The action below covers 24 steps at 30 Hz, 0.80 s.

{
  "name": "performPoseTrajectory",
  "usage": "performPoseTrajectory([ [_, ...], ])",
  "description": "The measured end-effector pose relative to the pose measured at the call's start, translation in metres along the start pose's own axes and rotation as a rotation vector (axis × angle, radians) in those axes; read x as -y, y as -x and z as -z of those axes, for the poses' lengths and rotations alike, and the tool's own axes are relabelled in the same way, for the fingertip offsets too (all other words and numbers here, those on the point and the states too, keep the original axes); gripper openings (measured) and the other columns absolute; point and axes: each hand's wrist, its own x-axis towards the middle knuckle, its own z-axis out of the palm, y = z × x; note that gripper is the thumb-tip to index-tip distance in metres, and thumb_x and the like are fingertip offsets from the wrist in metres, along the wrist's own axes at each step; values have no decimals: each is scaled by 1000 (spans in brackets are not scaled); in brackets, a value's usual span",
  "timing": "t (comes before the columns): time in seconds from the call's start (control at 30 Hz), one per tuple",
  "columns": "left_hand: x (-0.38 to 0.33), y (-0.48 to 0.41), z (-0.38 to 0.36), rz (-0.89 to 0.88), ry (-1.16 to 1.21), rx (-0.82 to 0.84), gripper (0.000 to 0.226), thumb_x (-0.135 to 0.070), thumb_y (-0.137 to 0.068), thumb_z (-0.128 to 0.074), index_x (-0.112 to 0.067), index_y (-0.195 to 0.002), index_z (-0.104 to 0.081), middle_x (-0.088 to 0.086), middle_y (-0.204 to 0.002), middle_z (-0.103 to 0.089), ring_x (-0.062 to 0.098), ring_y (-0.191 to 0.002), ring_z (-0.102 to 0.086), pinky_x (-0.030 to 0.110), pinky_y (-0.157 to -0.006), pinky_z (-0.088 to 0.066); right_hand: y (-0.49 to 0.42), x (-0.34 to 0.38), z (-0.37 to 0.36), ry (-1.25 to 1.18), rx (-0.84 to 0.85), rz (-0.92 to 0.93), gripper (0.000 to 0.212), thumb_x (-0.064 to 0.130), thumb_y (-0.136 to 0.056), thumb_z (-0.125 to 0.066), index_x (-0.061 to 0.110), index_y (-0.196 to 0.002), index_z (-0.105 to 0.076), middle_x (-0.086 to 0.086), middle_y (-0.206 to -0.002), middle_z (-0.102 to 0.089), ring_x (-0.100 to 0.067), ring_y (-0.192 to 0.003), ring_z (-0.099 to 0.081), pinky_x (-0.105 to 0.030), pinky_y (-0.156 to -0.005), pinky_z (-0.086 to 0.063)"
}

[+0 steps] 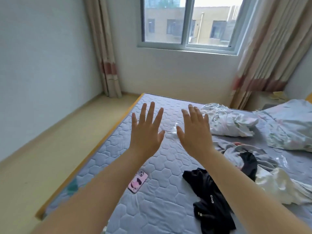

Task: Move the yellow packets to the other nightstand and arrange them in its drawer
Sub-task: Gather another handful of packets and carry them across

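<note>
My left hand (147, 129) and my right hand (195, 130) are stretched out side by side above the mattress (152, 200), backs toward me, fingers spread straight and holding nothing. Far off at the right edge, some pale yellow packets (278, 95) lie on a low surface beside the bed, under the curtain; they are small and blurred. Any drawer there is hidden from this angle.
A pink phone (137, 182) lies on the mattress near its left side. Black clothing (209, 200), crumpled sheets (226, 122), a pillow (292, 125) and grey and white fabric cover the right half. Bare floor (59, 141) runs along the left, a window (187, 22) ahead.
</note>
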Motion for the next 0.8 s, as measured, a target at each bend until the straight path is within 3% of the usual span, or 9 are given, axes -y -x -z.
performPoseTrajectory([
  [0.17,118,18,18,116,-59,-7,77,-41,-80,-69,-15,-144,-36,17,-151,-35,40,-137,-35,66,-100,-32,-44,113,-27,-74,5,127,59,36,-97,-44,11,-148,-27,-11,-158,-16,-28,-146,-11,-50,-117,-5],
  [0.33,263,50,42,198,-91,-9,71,-42,-93,-51,-20,-153,-19,10,-161,-10,33,-147,-8,61,-111,-14,-77,258,-53,-153,-48,190,58,32,-93,-51,6,-143,-37,-16,-153,-27,-33,-143,-23,-54,-114,-15],
  [0.43,349,72,61,220,-137,11,71,-44,-94,-46,-21,-154,-13,9,-161,-4,32,-148,-2,60,-113,-10,-93,350,-64,-200,-68,206,57,31,-91,-55,5,-140,-40,-17,-151,-32,-33,-142,-26,-55,-113,-18],
  [0.57,455,87,86,252,-209,23,70,-45,-95,-43,-21,-154,-13,10,-161,-6,32,-148,-4,60,-112,-14,-121,455,-79,-236,-52,235,57,31,-94,-50,5,-143,-36,-16,-154,-26,-32,-144,-20,-53,-114,-13],
  [0.7,539,87,88,294,-192,42,69,-47,-98,-32,-24,-154,2,8,-161,9,30,-147,10,58,-114,-5,-153,538,-101,-238,-61,277,58,31,-92,-54,5,-141,-39,-16,-152,-31,-33,-142,-25,-56,-113,-18],
  [0.8,593,79,72,327,-196,83,69,-49,-99,-25,-24,-152,12,7,-159,19,30,-146,17,57,-115,-2,-183,586,-129,-236,-30,314,59,33,-94,-48,8,-145,-32,-14,-155,-24,-30,-145,-17,-52,-115,-10],
])
